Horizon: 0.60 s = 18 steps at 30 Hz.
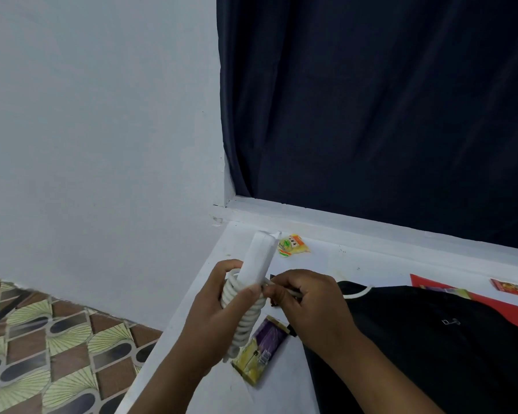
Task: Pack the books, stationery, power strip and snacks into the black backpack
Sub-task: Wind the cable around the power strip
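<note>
the left hand [222, 309] grips the white plastic power strip [259, 258], its ribbed cord coiled round; the right hand [305, 303] pinches the cord end. it's not yet packed. left of the soft black backpack [431, 339] on the white surface [326, 258], glossy snack packets [262, 351] remain out.

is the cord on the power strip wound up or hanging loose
Mostly wound. White coils wrap the power strip, gripped by the left hand; the right hand pinches the cord's last stretch, not yet tucked.
</note>
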Motion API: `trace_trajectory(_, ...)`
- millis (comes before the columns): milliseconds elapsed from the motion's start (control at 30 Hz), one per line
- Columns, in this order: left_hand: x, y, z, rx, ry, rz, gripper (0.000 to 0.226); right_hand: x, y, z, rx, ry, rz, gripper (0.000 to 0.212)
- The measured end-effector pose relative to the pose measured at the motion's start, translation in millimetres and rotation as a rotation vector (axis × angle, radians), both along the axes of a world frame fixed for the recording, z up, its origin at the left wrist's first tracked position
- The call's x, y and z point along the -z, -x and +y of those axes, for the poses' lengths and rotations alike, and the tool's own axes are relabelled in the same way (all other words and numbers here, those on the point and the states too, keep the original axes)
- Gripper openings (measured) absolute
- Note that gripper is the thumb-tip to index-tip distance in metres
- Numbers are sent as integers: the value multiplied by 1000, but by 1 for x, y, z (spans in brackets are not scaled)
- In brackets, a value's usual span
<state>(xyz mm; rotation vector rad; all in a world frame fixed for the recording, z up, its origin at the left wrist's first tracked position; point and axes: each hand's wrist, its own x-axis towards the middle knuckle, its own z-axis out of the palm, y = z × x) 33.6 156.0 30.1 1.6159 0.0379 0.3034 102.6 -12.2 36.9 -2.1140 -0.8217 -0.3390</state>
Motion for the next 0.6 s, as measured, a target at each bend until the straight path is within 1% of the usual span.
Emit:
trace_trajectory(67,1,1,3,-52,9,-12,41,0,-6,-8,-36,88,112,40)
trace_trajectory(100,-1,3,6,-67,39,-13,43,0,-10,-14,-33,112,178,29)
trace_trajectory(133,-4,5,9,-76,84,-14,45,2,-14,-22,-15,142,211,17)
trace_trajectory(167,-9,6,12,-85,134,-16,44,5,-19,-32,14,187,204,9)
trace_trajectory(233,-19,9,19,-99,231,-19,36,9,-30,-50,80,272,181,17)
trace_trajectory(300,-27,11,22,-100,286,-12,31,8,-39,-64,121,252,236,20)
trace_trajectory(333,-28,10,21,-109,284,-20,31,5,-41,-67,136,210,236,18)
trace_trajectory(400,-28,9,15,-160,283,-33,35,-10,-37,-67,175,45,183,13)
trace_trajectory(467,-25,5,9,-235,287,-11,38,-34,-26,-59,182,-117,44,17)
trace_trajectory(533,-22,1,7,-314,201,34,35,-54,-12,-50,122,-123,-99,11)
trace_trajectory(567,-20,-1,7,-345,130,61,34,-59,-7,-46,77,-87,-119,9)
trace_trajectory(600,-19,-2,7,-358,66,80,33,-62,-3,-43,31,-37,-91,9)
